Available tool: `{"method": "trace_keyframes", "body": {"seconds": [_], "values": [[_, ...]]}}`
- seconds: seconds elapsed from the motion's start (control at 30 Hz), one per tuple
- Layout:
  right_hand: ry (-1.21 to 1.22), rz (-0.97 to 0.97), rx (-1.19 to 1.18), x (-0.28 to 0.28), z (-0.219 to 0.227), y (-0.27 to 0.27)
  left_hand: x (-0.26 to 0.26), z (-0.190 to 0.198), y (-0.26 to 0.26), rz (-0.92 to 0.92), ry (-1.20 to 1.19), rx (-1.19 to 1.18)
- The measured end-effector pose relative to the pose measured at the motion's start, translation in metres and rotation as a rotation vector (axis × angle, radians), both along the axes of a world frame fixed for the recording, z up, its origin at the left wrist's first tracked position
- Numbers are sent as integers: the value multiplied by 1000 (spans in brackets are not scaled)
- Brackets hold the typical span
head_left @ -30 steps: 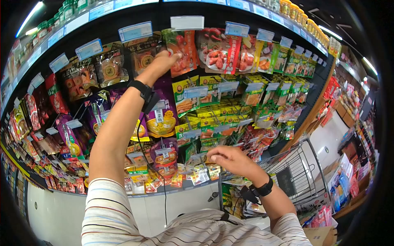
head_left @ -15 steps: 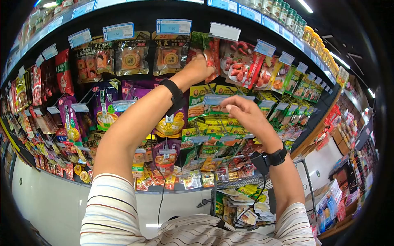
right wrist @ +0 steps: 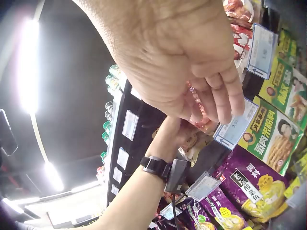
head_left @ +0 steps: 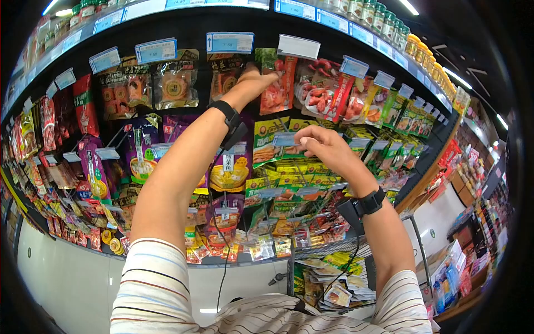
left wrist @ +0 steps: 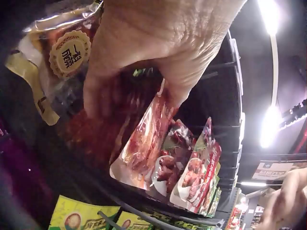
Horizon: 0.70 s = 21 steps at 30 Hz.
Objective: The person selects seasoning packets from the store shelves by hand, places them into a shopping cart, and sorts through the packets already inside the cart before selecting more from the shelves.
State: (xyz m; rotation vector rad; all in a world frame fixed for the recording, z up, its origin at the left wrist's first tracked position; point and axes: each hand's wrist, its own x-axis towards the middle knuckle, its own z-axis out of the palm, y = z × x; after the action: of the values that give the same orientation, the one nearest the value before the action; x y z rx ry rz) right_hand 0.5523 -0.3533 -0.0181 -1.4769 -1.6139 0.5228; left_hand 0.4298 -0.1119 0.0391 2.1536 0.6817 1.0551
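My left hand [head_left: 255, 84] is raised to the top row of hanging packets, fingers and thumb spread apart. Its thumb lies against a red and green packet [head_left: 278, 92]; its fingers reach beside the round-cake packet [head_left: 223, 80]. In the left wrist view, the left hand [left wrist: 158, 38] arches above a glossy red packet [left wrist: 141, 143], its fingers blurred over dark red packaging. No firm grip is visible. My right hand [head_left: 328, 146], loosely curled and holding nothing, hovers before yellow-green packets [head_left: 269, 142]. The right wrist view shows this right hand [right wrist: 177, 57] near a price tag [right wrist: 236, 123].
Hooks with price tags [head_left: 230, 42] project from the rack. Purple packets [head_left: 229, 171] hang below the left forearm. A wire cart [head_left: 364, 249] holding packets stands low beside the body, and jars [head_left: 378, 15] line the upper shelf. A cable hangs between the arms.
Since the earliest frame, the right hand has risen towards the yellow-green packets. From half a second ago, the left hand has shifted slightly left, and the red and green packet shows more of its front.
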Motion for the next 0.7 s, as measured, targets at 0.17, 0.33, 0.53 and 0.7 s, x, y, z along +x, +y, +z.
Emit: {"method": "trace_keyframes", "body": {"seconds": [0.17,0.33,0.53,0.7], "values": [[-21,-16,-31,7,0,-1,22,-6,43,109,33,12],[21,-18,-25,17,-13,-4,24,2,47,76,72,-31],[27,-44,-39,22,-22,-15,26,-5,43,-176,-144,-160],[66,-35,-48,26,-31,-24,34,-13,53,-385,-331,-379]]}}
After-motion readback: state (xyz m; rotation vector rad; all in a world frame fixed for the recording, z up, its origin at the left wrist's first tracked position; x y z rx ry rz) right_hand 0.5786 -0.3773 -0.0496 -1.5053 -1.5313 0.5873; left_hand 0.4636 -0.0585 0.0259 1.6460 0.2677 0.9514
